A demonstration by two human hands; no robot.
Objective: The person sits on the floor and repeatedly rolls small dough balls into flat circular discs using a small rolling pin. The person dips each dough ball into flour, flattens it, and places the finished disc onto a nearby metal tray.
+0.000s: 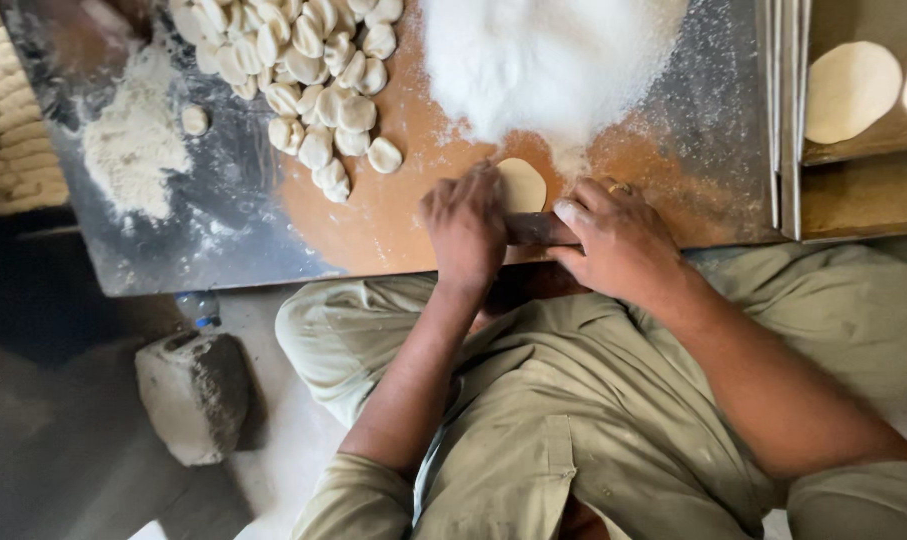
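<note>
Where I look down from the head view: both hands lie palm-down on one dark rolling pin point(538, 229) at the near edge of the table point(233, 230).
Left hand point(465, 225): fingers curled over the pin's left end, pressing it, not spread.
Right hand point(621, 240): fingers laid flat over the pin's right end, a ring showing on one.
Dough disc point(522, 185): a small pale round, just beyond the pin and between the hands, touching the wooden board point(373, 215); I judge it only partly flattened.
Flour heap point(548, 60): white, just behind the disc.
Dough balls point(308, 70): a big pile to the left on the board, all still unrolled, so most of the work is left.
Rolled rounds point(851, 90): two thin discs on trays at the right, apart from the board; these look done.
Coarser flour point(133, 140): a loose patch on the table's left.
Floor: a grey block point(193, 395) beside my knee.
</note>
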